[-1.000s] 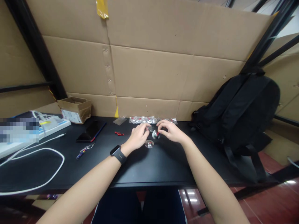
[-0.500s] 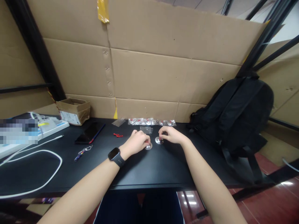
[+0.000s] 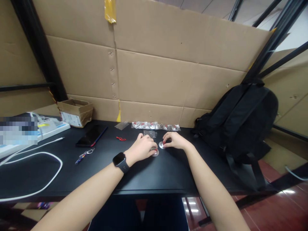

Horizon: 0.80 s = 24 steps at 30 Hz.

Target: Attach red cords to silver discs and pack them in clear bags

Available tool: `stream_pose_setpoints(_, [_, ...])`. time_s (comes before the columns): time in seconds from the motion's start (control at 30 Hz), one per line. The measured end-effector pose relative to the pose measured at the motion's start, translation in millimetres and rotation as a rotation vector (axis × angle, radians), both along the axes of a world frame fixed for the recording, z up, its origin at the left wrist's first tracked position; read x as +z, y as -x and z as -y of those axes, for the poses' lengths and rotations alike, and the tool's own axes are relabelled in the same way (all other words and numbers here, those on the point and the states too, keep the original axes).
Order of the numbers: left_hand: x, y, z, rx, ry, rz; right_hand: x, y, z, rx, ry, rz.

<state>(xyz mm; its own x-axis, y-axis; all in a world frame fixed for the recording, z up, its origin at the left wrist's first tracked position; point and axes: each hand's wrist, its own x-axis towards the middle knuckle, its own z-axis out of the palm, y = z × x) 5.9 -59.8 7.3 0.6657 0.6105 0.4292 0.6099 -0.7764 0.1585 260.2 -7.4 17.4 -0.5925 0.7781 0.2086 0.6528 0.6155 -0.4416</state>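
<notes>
In the head view, my left hand [image 3: 142,147], with a dark watch on its wrist, has its fingers closed over a small silver finger cymbal [image 3: 156,154] on the black table. A bit of red shows at its middle. To the right, my right hand [image 3: 175,140] pinches the red loop of a second silver finger cymbal [image 3: 161,145], which rests flat or nearly flat. A clear plastic bag [image 3: 151,133] lies just behind both hands. Further left is a loose red cord [image 3: 121,139].
Along the cardboard wall lie bagged silver discs with red parts [image 3: 154,125] and another clear bag [image 3: 122,125]. On the left are a phone [image 3: 91,136], keys [image 3: 84,156], a small carton [image 3: 76,112], a power strip [image 3: 54,130] and white cable. A black backpack [image 3: 243,118] stands right.
The left hand and its cymbal have shifted slightly right and nearer me. The right hand has moved slightly left, with its red loop now showing more plainly. The view has tilted a little.
</notes>
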Motion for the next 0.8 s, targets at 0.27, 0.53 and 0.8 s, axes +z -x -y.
stream_pose_setpoints(0.27, [-5.8, -6, -3, 0.018, -0.037, -0.042, -3.1, 0, -5, -0.012, -0.023, 0.033])
stream_pose_setpoints(0.53, [-3.0, 4, -9, 0.104, -0.118, -0.027, -5.1, 4, -4, -0.019, -0.082, 0.078])
stream_pose_setpoints(0.8, [5.5, 16, -16, 0.147, -0.085, 0.064, -6.1, 11, -3, -0.003, -0.112, 0.069])
